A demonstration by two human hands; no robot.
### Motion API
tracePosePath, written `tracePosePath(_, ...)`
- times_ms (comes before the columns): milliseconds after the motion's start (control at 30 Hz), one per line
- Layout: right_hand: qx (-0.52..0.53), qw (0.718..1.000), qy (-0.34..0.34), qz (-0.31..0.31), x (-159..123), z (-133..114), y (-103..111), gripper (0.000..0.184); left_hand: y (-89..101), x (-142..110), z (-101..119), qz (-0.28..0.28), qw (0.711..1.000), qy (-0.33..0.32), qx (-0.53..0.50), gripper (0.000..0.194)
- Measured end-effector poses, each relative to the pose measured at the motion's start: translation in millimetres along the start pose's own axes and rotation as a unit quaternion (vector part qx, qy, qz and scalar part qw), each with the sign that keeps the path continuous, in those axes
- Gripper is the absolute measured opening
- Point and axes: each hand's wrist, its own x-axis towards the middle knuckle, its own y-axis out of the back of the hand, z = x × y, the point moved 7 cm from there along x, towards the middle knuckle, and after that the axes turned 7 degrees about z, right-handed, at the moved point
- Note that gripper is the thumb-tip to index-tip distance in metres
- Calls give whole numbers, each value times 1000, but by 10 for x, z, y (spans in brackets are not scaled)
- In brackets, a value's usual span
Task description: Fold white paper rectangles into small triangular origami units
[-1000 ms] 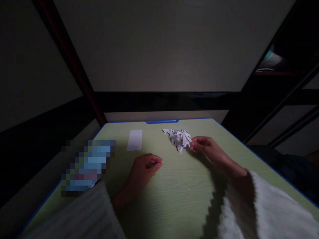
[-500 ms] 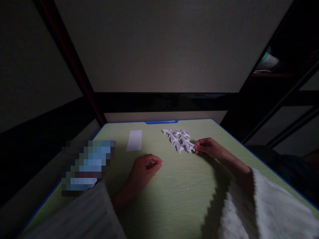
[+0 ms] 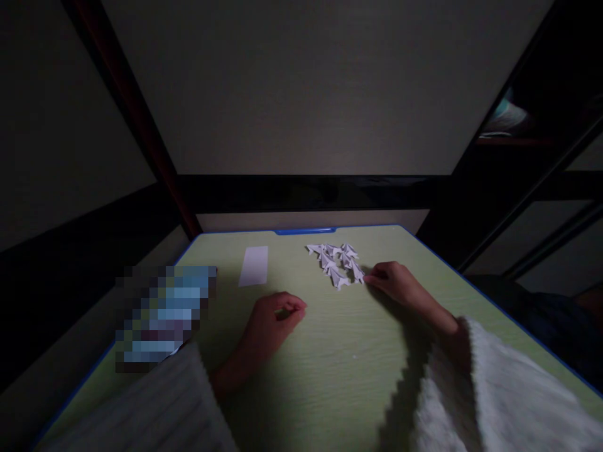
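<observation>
Several small white folded paper figures (image 3: 327, 258) lie in a loose ring on the table's far right half. My right hand (image 3: 392, 280) is beside them, thumb and finger closed on the edge of the nearest right folded paper figure (image 3: 356, 272). My left hand (image 3: 276, 318) rests on the table nearer to me. Its thumb and fingertips meet in a pinch, and nothing shows between them. A flat white sheet of paper (image 3: 254, 265) lies beyond my left hand, apart from it.
The pale green table (image 3: 311, 389) has a blue edge with a blue raised strip (image 3: 305, 231) at the back. A blurred-out bluish object (image 3: 169, 317) lies at the left. A light panel (image 3: 311, 88) stands behind the table, and a dark shelf (image 3: 513, 142) is at the right.
The nearest right paper figure has turned and moved a little upward and left with my right hand's fingers on it. My left hand has stayed put.
</observation>
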Motion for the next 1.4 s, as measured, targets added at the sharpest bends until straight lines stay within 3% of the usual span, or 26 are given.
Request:
tracePosePath(267,-33,999,17,9,-16,-19,13,19,-30,10,-38,-7,1000,9,5,8)
tracePosePath(333,-42,998,28,35,-43,-80,68,18,-19,24,-28,-4,1000,6,13,9)
tracePosePath(400,-45,992,52,102,-107,-210,185,18,43,58,19,17,999,-21,41,9)
tracePosePath(467,-28,977,112,177,-235,-430,306,17,162,108,92,62,991,-74,96,9)
tracePosePath(533,0,956,213,203,-416,-711,332,18,271,162,121,91,973,-119,175,13)
tracePosePath(600,-7,921,346,177,-641,-1009,245,20,349,203,120,106,943,-174,263,20)
tracePosePath(667,-38,880,460,113,-858,-1225,72,23,396,215,102,123,898,-234,351,26)
tracePosePath(733,-44,853,512,94,-988,-1323,-24,27,410,241,15,114,866,-242,422,30)
tracePosePath(867,-43,847,527,57,-1007,-1345,-141,28,437,296,-111,92,844,-202,488,32)
tracePosePath(1033,-34,857,514,24,-945,-1302,-190,27,416,306,-81,60,828,-203,518,28)
tracePosePath(1300,-40,866,499,-2,-932,-1277,-239,28,431,302,-113,66,839,-186,507,35)
tracePosePath(1400,-14,888,458,-26,-894,-1253,-241,27,459,328,-90,70,853,-165,490,32)
